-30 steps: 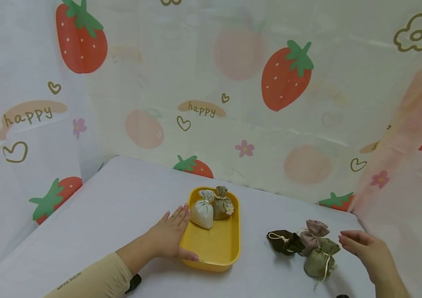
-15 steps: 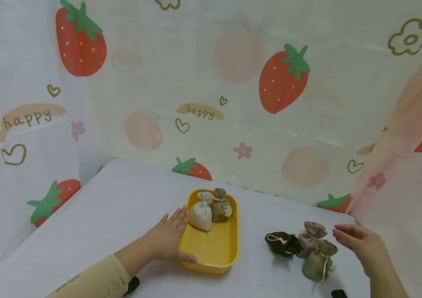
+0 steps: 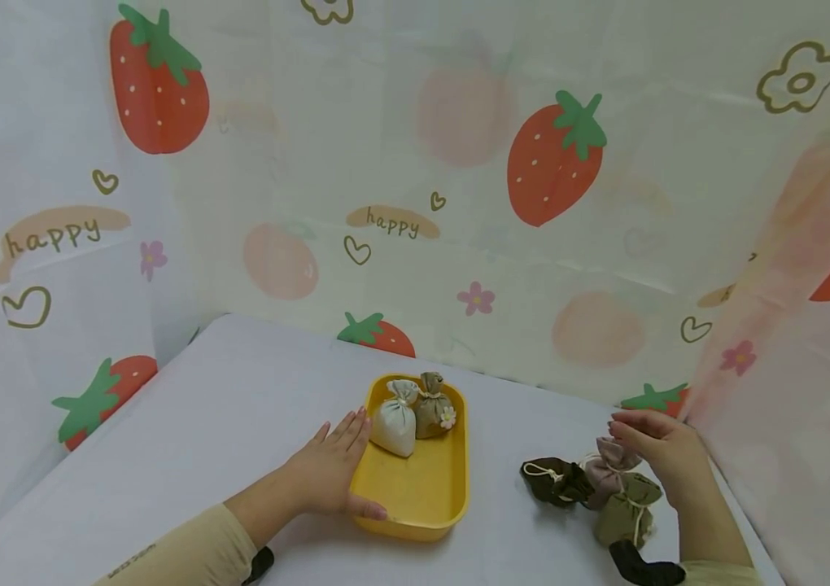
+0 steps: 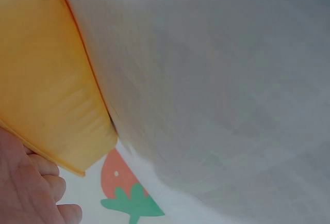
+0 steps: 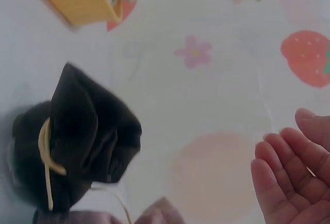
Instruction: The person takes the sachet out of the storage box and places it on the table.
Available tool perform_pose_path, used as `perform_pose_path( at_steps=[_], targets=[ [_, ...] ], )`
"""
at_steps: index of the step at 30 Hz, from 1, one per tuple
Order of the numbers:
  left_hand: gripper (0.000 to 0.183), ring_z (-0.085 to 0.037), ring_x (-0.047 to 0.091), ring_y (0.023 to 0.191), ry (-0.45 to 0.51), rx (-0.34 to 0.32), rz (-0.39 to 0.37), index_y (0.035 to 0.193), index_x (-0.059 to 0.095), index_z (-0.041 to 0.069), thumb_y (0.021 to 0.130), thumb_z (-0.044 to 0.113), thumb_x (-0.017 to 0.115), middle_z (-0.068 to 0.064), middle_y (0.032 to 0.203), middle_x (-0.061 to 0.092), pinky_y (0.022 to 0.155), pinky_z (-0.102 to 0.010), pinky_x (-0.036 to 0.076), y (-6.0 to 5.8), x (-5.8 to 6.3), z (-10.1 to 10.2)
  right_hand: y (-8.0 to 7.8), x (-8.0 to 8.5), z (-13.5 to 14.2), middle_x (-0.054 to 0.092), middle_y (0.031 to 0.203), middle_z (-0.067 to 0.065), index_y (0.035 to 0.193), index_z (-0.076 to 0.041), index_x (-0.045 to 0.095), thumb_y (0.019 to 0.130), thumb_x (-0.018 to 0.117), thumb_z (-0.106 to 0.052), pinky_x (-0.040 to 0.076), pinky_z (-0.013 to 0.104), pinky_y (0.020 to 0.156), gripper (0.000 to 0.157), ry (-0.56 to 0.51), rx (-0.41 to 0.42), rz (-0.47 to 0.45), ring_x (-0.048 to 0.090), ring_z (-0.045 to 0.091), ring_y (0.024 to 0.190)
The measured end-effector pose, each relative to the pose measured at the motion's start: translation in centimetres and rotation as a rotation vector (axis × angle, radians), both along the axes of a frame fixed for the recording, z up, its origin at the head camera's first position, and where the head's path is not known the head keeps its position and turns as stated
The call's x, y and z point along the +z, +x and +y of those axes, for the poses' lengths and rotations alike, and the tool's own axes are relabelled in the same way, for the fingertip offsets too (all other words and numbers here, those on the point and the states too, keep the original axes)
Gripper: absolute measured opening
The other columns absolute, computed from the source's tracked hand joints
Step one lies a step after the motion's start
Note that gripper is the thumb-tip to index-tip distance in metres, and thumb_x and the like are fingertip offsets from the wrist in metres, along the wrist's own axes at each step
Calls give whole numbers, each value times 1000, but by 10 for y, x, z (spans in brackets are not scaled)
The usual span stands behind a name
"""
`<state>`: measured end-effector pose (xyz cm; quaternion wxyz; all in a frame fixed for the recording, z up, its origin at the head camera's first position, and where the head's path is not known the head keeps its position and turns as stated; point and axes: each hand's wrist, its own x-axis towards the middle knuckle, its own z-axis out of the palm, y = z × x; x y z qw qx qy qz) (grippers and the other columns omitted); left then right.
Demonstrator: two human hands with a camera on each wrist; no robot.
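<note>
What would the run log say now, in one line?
left hand: against yellow tray | right hand: near pink bag, holding nothing | in tray: white bag, brown bag | outside: dark bag, green bag

White table (image 3: 268,378) carries a yellow tray (image 3: 415,488) plus, to its right (bunched close together), a dark brown pouch (image 3: 560,485), mauve pouch (image 3: 602,480) and olive pouch (image 3: 618,522).
</note>
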<state>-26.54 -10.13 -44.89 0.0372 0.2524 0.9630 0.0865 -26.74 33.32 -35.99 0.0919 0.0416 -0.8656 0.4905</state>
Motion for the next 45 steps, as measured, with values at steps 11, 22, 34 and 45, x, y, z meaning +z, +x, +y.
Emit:
perform_pose_path(
  at_steps=[11,22,34,45],
  targets=[
    [125,-30,3,139,3,0,0,145,12,-1,61,87,42,-17,152,4,107,-54,13,1,1,0,-22,8,-42,68,96,-1,110,1,61,84,67,-31,48,26,80,42,-21,41,-57,63,5,86],
    [126,-30,4,139,1,1,-4,145,12,-1,60,88,40,-17,152,4,107,-54,13,1,1,0,-42,6,-73,65,103,10,111,1,61,84,67,-28,47,29,87,41,-70,88,-86,63,7,88],
    [127,-30,4,139,-1,3,-11,145,11,-1,60,89,39,-16,152,3,108,-53,13,0,2,1,-62,3,-100,64,102,14,110,4,61,85,65,-18,49,28,83,33,-85,102,-79,64,12,87],
    [124,-31,4,139,14,-5,-13,145,11,-1,62,86,43,-17,152,3,107,-54,13,0,2,1,-79,0,-132,63,101,13,107,-1,64,85,65,-15,48,34,86,26,-51,82,-93,61,27,96]
  ],
)
